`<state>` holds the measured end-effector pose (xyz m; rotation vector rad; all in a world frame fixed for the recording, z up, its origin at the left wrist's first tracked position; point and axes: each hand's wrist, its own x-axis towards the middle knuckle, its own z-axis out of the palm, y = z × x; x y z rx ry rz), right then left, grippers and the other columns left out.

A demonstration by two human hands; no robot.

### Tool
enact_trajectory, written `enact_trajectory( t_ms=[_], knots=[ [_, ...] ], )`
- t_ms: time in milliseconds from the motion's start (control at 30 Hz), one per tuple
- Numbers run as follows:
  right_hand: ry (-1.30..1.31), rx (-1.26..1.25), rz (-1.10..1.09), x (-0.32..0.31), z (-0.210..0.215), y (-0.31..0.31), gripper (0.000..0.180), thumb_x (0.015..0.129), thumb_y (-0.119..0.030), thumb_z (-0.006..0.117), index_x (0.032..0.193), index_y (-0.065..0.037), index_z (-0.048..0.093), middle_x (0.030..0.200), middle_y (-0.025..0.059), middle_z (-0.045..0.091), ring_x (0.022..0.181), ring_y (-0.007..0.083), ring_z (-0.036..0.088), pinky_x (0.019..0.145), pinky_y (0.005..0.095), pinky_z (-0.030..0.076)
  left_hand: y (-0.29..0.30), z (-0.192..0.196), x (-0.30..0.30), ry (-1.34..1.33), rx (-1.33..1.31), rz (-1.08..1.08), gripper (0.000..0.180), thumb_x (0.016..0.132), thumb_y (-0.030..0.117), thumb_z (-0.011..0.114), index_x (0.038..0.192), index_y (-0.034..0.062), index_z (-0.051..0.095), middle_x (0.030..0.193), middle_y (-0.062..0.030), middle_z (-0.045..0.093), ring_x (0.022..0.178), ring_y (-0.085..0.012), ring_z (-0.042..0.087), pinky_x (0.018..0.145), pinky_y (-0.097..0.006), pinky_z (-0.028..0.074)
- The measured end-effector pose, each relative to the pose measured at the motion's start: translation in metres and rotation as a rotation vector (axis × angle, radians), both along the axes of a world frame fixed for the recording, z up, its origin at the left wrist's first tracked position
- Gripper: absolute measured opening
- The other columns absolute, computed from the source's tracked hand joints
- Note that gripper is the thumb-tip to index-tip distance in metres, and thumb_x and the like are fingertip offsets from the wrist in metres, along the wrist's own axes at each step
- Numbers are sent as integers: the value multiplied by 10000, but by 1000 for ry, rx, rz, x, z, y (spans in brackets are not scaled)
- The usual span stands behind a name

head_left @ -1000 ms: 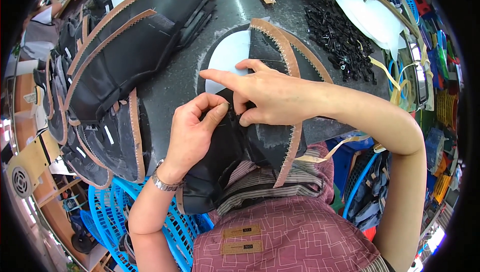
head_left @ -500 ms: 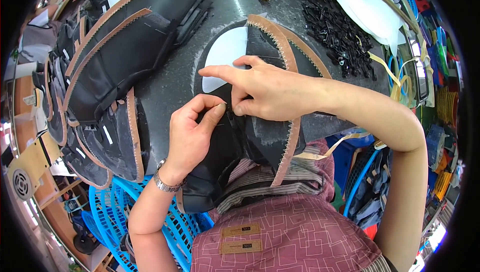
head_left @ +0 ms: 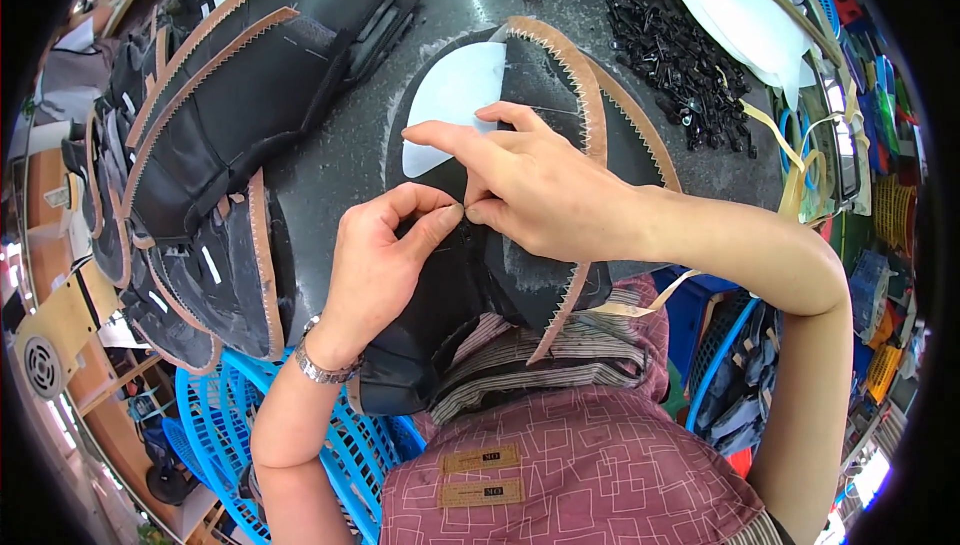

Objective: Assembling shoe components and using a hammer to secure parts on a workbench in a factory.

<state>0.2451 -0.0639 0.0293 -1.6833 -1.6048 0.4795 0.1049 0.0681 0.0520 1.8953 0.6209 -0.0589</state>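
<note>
A black leather shoe upper (head_left: 545, 70) with tan, zigzag-stitched edges lies on the dark bench in front of me, its near part hanging toward my lap. A smooth white half-round piece (head_left: 440, 95) rests on its far left part. My left hand (head_left: 385, 255) pinches thumb and forefinger together at the middle of the upper. Touching those fingertips is the thumb of my right hand (head_left: 540, 185), which lies over the upper with its forefinger stretched left. Whatever small thing sits between the fingertips is hidden.
More black uppers (head_left: 240, 95) are stacked at the left. Several small black zipper pullers (head_left: 680, 65) lie heaped at the far right, beside a pile of white pieces (head_left: 740, 25). Blue plastic baskets (head_left: 215, 395) stand below the bench, and a cream ribbon (head_left: 790, 150) hangs at the right.
My right hand has come slightly left and down, so its thumb now meets my left fingertips. The upper's near tan edge has swung a little left.
</note>
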Motion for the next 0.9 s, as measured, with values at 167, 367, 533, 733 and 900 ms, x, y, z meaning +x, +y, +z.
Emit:
enact_trajectory(
  t_ms=[167, 367, 533, 733, 900],
  knots=[
    [10, 64, -45, -3, -3, 0, 629, 803, 10, 586, 1376, -113, 356, 662, -6, 563, 739, 188, 607, 1045, 457, 295, 2, 1, 1, 28, -88, -13, 167, 820, 112, 695, 901, -32, 669, 692, -43, 638, 629, -54, 530, 574, -234, 437],
    [45, 25, -5, 0, 5, -5, 573, 821, 14, 550, 1355, -111, 384, 669, 20, 563, 748, 217, 601, 1059, 455, 282, 7, -1, 5, 42, -189, -50, 151, 810, 106, 705, 869, -31, 680, 667, -29, 626, 628, -48, 526, 567, -230, 432],
    [-150, 109, -91, -4, 9, -9, 554, 780, 38, 551, 1303, -89, 419, 702, 61, 582, 792, 255, 604, 1020, 460, 340, 3, 3, 9, 83, -123, -63, 159, 807, 139, 675, 843, -15, 683, 646, -44, 624, 598, -55, 530, 573, -244, 441],
    [-381, 217, -25, -13, 18, -22, 398, 631, -143, 745, 987, -58, 591, 813, 33, 590, 816, 206, 590, 977, 478, 379, 6, -3, 8, 44, -62, -117, 183, 780, 177, 629, 826, 12, 692, 679, -101, 662, 610, -149, 627, 612, -295, 484],
    [-805, 273, -21, -30, 11, -27, 277, 654, -171, 662, 853, 18, 624, 807, 105, 606, 814, 241, 624, 868, 433, 480, 3, -1, 11, 86, -44, -146, 119, 832, 67, 607, 832, -42, 653, 690, -3, 615, 649, -31, 498, 578, -219, 425]
  ],
)
